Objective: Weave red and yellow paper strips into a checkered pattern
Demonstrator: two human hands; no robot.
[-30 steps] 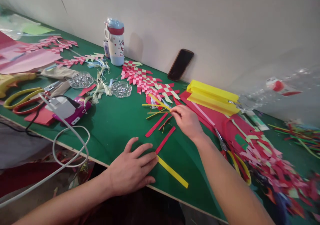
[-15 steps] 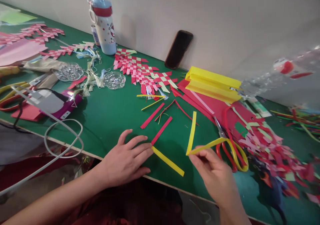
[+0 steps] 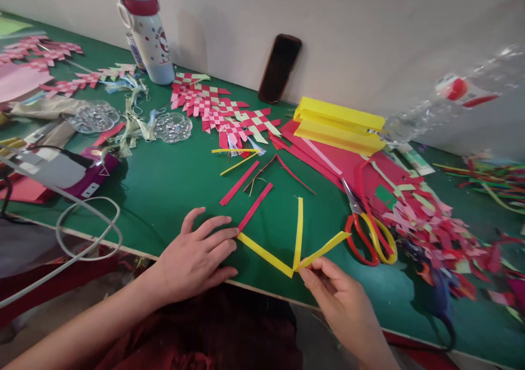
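My left hand lies on the green tabletop with its fingers spread. Its fingertips touch the spot where a red paper strip meets a yellow strip. Between thumb and fingers, my right hand pinches a yellow paper strip near its bend; the two arms of this strip make a V. The bend is close to the lower end of the flat yellow strip; whether they touch is hard to tell. Right of this hand rest scissors with red and yellow handles.
Woven red-and-green paper pieces, a bottle and a leaning phone stand or lie toward the wall. Folded yellow paper sits on red sheets. Paper scraps pile up at right; a white cable loops over the left edge.
My right hand has brought the folded yellow strip left and down, to the end of the flat yellow strip. The left hand keeps its place on the strips. The view has shifted slightly.
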